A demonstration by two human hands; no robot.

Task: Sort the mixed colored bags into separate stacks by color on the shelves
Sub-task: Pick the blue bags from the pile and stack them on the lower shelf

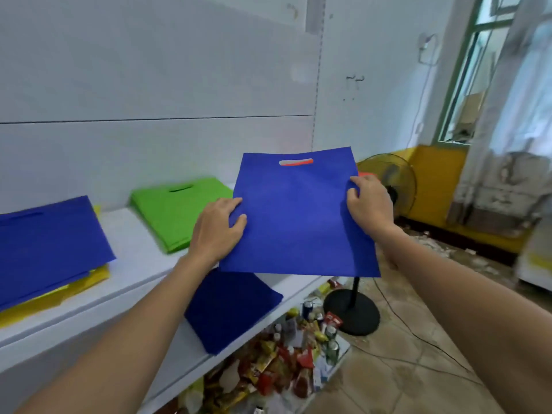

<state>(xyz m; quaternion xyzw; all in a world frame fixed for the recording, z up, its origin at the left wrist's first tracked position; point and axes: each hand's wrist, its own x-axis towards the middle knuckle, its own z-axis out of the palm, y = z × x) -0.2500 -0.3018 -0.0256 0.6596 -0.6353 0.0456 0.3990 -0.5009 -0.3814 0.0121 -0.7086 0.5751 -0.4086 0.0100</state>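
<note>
Counting three blue bags, one green stack and one yellow layer. Holding the held bag (298, 222) up flat above the front edge of the shelf (140, 264), toward its right end. Pinching its left side with the left hand (218, 225), thumb on the face, and gripping its right side with the right hand (370, 201), fingers curling round the edge. Showing matte, felt-like cloth, rectangular, with one rounded slot handle near the top, and letting an orange strip (295, 164) show through that slot. Lying flat below, overhanging the front edge and partly hidden under the held one: the second bag (230, 312), darker in shadow. Spreading toward the left end: the third bag (47, 243), covering the yellow bags (74, 285), number impossible to tell. Sitting by the back edge between those two: the green stack (176, 213), slot uppermost, its right corner hiding behind the left hand. Standing on the tiled floor (418, 369) past the right end: one fan (388, 186), round wire cage half hiding behind bag and right hand, on a black disc base. Crowding the lower shelf (343, 352): packets (277, 369) and cans, too blurred for counting.
</note>
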